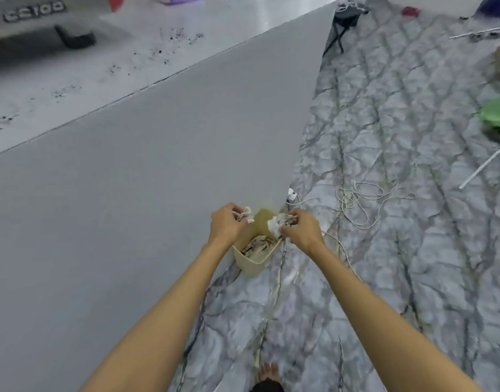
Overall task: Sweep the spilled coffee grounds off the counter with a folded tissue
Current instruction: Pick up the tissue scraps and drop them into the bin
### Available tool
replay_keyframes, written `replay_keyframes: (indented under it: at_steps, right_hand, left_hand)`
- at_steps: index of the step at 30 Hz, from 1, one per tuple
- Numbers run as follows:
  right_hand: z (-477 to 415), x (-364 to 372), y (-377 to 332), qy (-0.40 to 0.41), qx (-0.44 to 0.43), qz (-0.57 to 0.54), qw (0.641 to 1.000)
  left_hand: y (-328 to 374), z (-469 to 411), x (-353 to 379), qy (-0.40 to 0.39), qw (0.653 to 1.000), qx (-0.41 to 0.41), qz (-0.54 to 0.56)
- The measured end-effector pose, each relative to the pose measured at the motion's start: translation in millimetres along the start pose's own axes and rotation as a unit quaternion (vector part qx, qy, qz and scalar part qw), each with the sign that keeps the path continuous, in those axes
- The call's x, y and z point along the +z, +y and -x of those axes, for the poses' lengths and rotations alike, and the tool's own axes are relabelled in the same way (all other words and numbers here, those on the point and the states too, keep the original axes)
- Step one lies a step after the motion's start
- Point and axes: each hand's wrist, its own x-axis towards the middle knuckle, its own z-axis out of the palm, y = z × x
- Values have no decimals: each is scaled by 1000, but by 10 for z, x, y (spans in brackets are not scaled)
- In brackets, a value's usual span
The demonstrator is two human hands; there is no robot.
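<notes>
Both my hands reach down over a small beige bin [250,263] on the floor beside the grey counter's side panel. My left hand [225,225] grips a crumpled, stained tissue [246,215]. A second crumpled white tissue [277,223] is pinched in my right hand [301,230]. Used, stained tissues [257,245] lie inside the bin. Dark coffee grounds [147,56] are scattered across the grey countertop [229,29] at the upper left, far above my hands.
A grey appliance [31,12] with a black foot stands on the counter at top left. White cord [361,199] and a plug lie on the marble-patterned floor right of the bin. A green bag [497,111] sits at the right edge. My bare foot [267,373] shows at the bottom.
</notes>
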Motion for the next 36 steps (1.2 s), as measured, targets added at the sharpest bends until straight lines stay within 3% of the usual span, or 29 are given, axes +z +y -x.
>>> replay_keyframes:
  at_steps: [10, 16, 20, 25, 31, 36]
  right_hand:
    - [-1923, 852, 1147, -59, -32, 11, 998]
    - [-2189, 657, 1215, -94, -39, 39, 994]
    - [-1955, 164, 689, -111, -76, 73, 988]
    - [-1291, -574, -470, -157, -159, 125, 967]
    - [-105, -913, -2119, -261, -320, 186, 891]
    - [1096, -577, -3176, -343, -431, 180, 815]
  left_hand:
    - [-875, -1498, 1464, 39, 998, -49, -20]
    - [-802, -1584, 1589, 23, 996, -68, -49]
    - [-228, -1301, 1167, 34, 996, -66, -55]
    - [705, -626, 178, 39, 992, -66, -101]
    - [1403, 574, -1299, 114, 983, -94, -113]
    - [1379, 1794, -2380, 185, 965, -141, -117]
